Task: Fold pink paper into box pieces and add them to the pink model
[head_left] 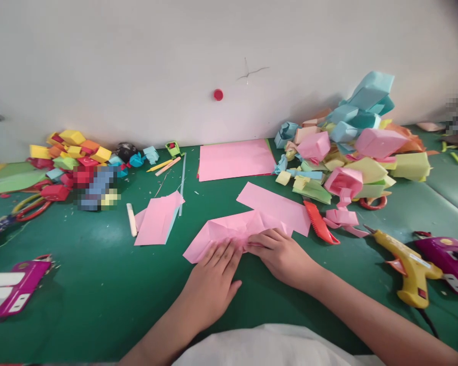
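Note:
A creased, partly folded sheet of pink paper (198, 243) lies on the green table in front of me. My left hand (212, 282) rests on its near edge with the fingers laid out flat. On the right part of the same sheet, my right hand (284, 258) is closed, its curled fingers gripping the paper's near edge. Just behind it lies a flat pink strip (278, 206), with a red plastic cutter (319, 223) at its right end. Left of the folded sheet are several smaller pink pieces (156, 221) and a white stick (131, 219).
Pink sheets (234, 160) are stacked by the white wall. Heaps of folded paper shapes stand at right (370, 137) and left (72, 150). A yellow glue gun (410, 269) and a purple tool (448, 259) lie right. Another purple tool (19, 287) is at left, near scissors (32, 208).

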Demonstrator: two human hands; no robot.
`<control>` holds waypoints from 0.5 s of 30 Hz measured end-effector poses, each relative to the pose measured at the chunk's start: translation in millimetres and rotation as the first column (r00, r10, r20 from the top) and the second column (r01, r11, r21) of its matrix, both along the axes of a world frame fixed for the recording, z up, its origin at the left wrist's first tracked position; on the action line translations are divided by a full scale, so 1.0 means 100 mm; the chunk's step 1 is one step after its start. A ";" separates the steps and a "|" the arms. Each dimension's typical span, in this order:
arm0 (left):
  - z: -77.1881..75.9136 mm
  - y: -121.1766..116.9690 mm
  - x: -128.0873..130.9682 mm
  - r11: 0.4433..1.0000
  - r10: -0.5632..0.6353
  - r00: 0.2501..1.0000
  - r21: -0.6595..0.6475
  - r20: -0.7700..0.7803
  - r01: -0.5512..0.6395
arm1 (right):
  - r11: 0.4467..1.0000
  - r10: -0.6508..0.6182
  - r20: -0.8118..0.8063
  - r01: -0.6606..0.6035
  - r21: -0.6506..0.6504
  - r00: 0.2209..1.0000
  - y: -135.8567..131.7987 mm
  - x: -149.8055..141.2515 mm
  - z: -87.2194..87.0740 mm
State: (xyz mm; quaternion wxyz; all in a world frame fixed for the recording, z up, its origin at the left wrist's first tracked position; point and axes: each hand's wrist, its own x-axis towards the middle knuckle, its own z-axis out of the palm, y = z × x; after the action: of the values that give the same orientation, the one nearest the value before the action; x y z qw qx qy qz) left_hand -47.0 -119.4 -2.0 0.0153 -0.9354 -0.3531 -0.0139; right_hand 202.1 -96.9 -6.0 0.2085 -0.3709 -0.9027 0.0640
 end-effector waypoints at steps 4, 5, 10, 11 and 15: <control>0.02 0.01 -0.01 1.000 -0.005 1.000 -0.009 0.011 0.005 | 1.000 -0.004 -0.008 0.004 -0.004 1.000 -0.01 0.00 0.00; 0.02 0.02 -0.01 1.000 -0.005 1.000 -0.012 0.017 0.005 | 1.000 -0.005 -0.009 0.005 -0.006 1.000 -0.01 0.00 0.00; 0.01 0.01 -0.01 1.000 0.004 0.999 -0.023 0.039 -0.004 | 1.000 -0.004 -0.012 0.004 -0.008 1.000 0.00 0.00 0.01; 0.01 0.01 -0.01 1.000 0.006 0.999 -0.024 0.045 -0.005 | 1.000 -0.004 -0.013 0.003 -0.011 1.000 0.00 -0.01 0.02; 0.02 0.01 -0.03 0.999 0.005 0.998 -0.042 0.064 -0.002 | 0.998 -0.027 -0.003 0.027 -0.065 1.000 -0.07 -0.04 0.09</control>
State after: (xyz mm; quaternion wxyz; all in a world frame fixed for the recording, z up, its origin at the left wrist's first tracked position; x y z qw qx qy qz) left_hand -49.8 -118.8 -0.4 -0.0155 -0.9339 -0.3552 -0.0366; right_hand 197.8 -103.9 2.6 0.1992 -0.3894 -0.8947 0.0912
